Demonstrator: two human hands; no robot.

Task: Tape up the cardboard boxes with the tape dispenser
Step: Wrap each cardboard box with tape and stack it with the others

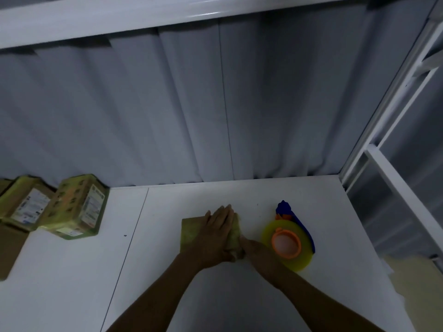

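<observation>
Starting with the big stuff: a grey pleated curtain point(167, 116) hangs right behind the white table point(72, 283) you're working at, and a white metal frame point(393, 178) runs up the right side. Over on the far left of the table you've got two taped boxes point(76, 207) with yellowish tape and shipping labels, leaning against each other by the curtain. A flat brown cardboard piece point(9, 250) lies just in front of them at the edge.

The tape dispenser point(287, 240) lies on the table on its side, with a yellow roll, orange hub and blue handle. It's just beside the small cardboard box point(191, 231) in the middle of the table, on that box's right.

Your left hand point(215, 233) lies flat on top of that box, fingers straight and pressing down. Your right hand point(254, 250) is at the box's near right corner, touching it, but it's too dark there to tell whether the fingers are gripping anything.
</observation>
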